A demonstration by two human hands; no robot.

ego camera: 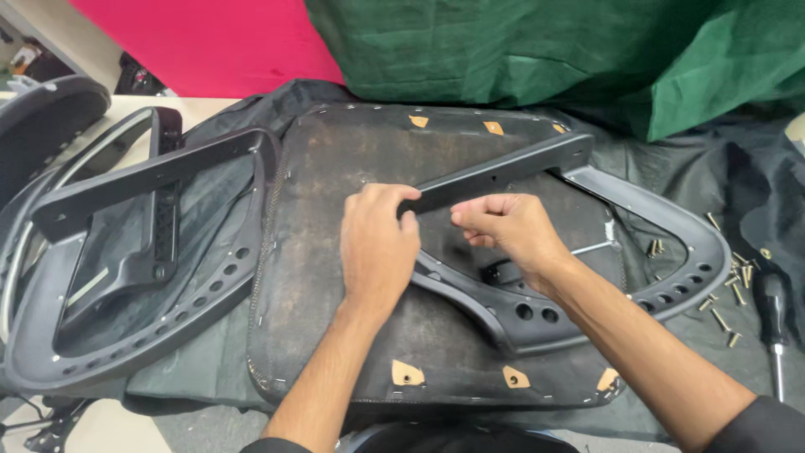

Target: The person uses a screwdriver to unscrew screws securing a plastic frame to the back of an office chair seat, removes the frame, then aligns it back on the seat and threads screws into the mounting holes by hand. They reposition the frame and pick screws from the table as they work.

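Nearest me, my forearms reach over the upturned seat pad [335,335]. My left hand [377,243] has its grip clenched on the black armrest frame [537,168] lying on the pad; my right hand [511,226] pinches just beside it. Screws [721,319] lie scattered right.

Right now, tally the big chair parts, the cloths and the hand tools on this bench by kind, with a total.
Black plastic armrest frames: 2, one under both hands, one lying to the left
Seat base panel: 1
Cloths: 3, pink, green, black
Screwdriver: 1
Total: 7
The loose brass screws are too small and scattered to count.
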